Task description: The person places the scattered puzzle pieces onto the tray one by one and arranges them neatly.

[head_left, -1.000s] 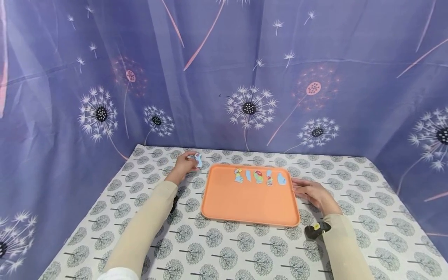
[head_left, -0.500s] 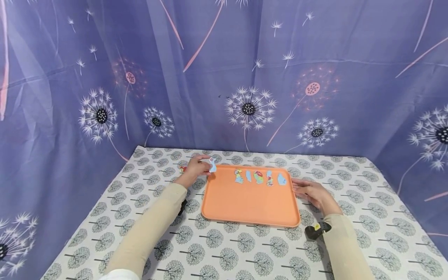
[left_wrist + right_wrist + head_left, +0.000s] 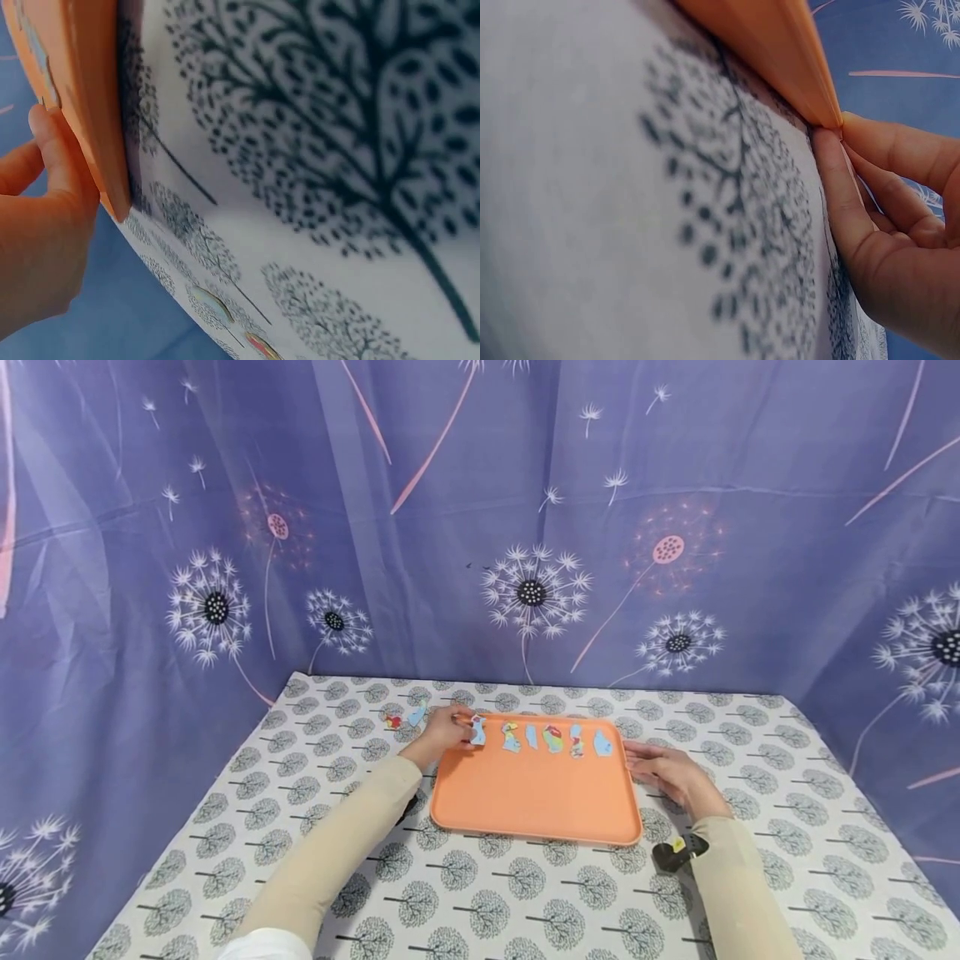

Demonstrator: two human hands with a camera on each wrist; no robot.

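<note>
An orange tray (image 3: 532, 793) lies on the table, with a row of flat, irregular puzzle pieces along its far side. My left hand (image 3: 444, 731) is over the tray's far left corner and pinches a light-blue puzzle piece (image 3: 477, 730) at the left end of that row. In the left wrist view the thumb (image 3: 56, 150) touches this piece's edge close to the tray surface. On the opposite side, my right hand (image 3: 667, 772) has its extended fingers against the tray's right rim. The right wrist view shows thumb (image 3: 838, 176) and forefinger meeting the rim.
Two loose puzzle pieces lie on the tree-print tablecloth left of the tray: a red one (image 3: 393, 722) and a light-blue one (image 3: 417, 715). A purple dandelion-patterned curtain (image 3: 450, 568) hangs behind the table.
My left hand has carried the light-blue piece rightward from the tablecloth onto the tray's far left part. Two loose pieces behind it have come into view. My right hand stays at the rim.
</note>
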